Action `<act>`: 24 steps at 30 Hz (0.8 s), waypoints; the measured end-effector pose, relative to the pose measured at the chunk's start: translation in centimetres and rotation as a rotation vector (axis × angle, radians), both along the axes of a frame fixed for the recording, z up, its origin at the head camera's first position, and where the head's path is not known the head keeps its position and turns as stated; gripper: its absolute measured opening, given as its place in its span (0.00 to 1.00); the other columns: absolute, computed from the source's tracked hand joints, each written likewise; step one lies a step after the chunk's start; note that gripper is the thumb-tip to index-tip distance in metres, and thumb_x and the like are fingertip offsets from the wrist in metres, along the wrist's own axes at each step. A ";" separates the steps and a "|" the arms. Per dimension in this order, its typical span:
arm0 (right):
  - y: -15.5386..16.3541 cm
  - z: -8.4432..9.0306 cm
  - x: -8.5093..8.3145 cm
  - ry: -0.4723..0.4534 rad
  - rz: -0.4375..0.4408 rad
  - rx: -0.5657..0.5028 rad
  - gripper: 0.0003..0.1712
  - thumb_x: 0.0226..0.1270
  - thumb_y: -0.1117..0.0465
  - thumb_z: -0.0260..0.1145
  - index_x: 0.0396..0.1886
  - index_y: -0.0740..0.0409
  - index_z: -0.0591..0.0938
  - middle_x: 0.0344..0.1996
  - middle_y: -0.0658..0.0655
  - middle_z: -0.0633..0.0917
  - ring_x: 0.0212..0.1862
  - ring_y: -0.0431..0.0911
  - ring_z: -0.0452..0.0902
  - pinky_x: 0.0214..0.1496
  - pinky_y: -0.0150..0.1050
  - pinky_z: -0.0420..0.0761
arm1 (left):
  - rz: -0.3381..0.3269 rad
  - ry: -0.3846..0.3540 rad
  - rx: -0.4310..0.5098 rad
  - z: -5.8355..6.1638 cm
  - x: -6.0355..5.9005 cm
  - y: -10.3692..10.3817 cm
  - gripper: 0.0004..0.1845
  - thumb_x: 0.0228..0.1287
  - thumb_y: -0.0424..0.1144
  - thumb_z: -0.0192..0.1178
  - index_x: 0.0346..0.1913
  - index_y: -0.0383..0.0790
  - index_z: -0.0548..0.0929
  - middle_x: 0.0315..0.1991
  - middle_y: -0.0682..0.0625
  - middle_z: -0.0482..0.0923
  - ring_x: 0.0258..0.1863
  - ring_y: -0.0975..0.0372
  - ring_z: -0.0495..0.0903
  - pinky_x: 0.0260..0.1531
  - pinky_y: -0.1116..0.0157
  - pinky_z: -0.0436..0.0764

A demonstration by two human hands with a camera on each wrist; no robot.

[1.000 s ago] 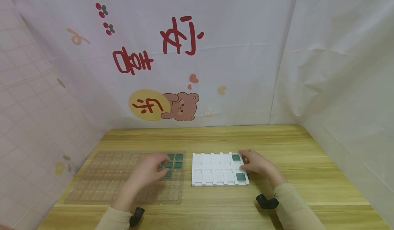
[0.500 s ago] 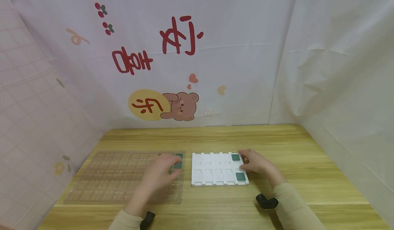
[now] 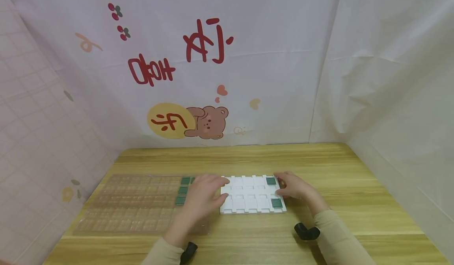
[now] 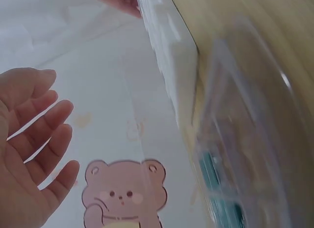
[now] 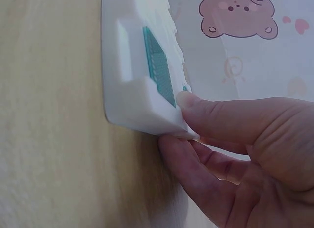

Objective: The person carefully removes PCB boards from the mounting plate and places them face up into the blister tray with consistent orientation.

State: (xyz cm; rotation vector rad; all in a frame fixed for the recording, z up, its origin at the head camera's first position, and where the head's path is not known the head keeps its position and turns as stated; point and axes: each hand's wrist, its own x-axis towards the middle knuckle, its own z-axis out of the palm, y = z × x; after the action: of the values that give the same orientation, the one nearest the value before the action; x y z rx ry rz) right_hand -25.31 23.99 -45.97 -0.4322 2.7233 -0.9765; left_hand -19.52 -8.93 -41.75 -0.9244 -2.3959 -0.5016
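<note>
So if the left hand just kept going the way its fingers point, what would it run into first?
Most likely the white tray. The left hand points right, its open fingers at the tray's left edge beside the clear tray. Whether they touch it or hover above is unclear. Further along, the right hand holds the far edge.

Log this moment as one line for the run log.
left hand: open, over white tray left edge | right hand: grips tray's right edge | green tiles: two in tray
</note>
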 end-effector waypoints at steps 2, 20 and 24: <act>0.0 0.0 0.0 -0.005 -0.002 -0.004 0.39 0.58 0.69 0.72 0.68 0.74 0.68 0.55 0.71 0.72 0.45 0.53 0.73 0.38 0.39 0.82 | -0.012 0.012 -0.002 0.0 0.0 0.6 0.17 0.49 0.38 0.75 0.44 0.46 0.86 0.39 0.54 0.85 0.44 0.57 0.81 0.49 0.52 0.76; 0.0 0.4 0.0 0.015 0.012 0.015 0.38 0.58 0.68 0.74 0.66 0.75 0.69 0.51 0.68 0.74 0.44 0.52 0.73 0.45 0.45 0.79 | -0.020 -0.012 -0.115 -0.4 -0.2 4.8 0.17 0.54 0.45 0.73 0.47 0.50 0.85 0.40 0.56 0.82 0.45 0.59 0.79 0.48 0.55 0.76; 0.0 0.5 0.0 0.023 0.018 0.029 0.38 0.57 0.67 0.74 0.66 0.75 0.69 0.52 0.68 0.75 0.45 0.53 0.73 0.48 0.47 0.78 | -0.008 -0.052 -0.147 -0.2 0.0 5.5 0.17 0.56 0.46 0.72 0.49 0.51 0.85 0.42 0.56 0.83 0.45 0.59 0.79 0.49 0.56 0.76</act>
State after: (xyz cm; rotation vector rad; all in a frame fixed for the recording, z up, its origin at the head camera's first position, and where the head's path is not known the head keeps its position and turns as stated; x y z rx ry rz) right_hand -25.32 23.99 -45.43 -0.4647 2.7460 -0.9318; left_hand -19.49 -3.48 -41.98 -0.9955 -2.5038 -0.3599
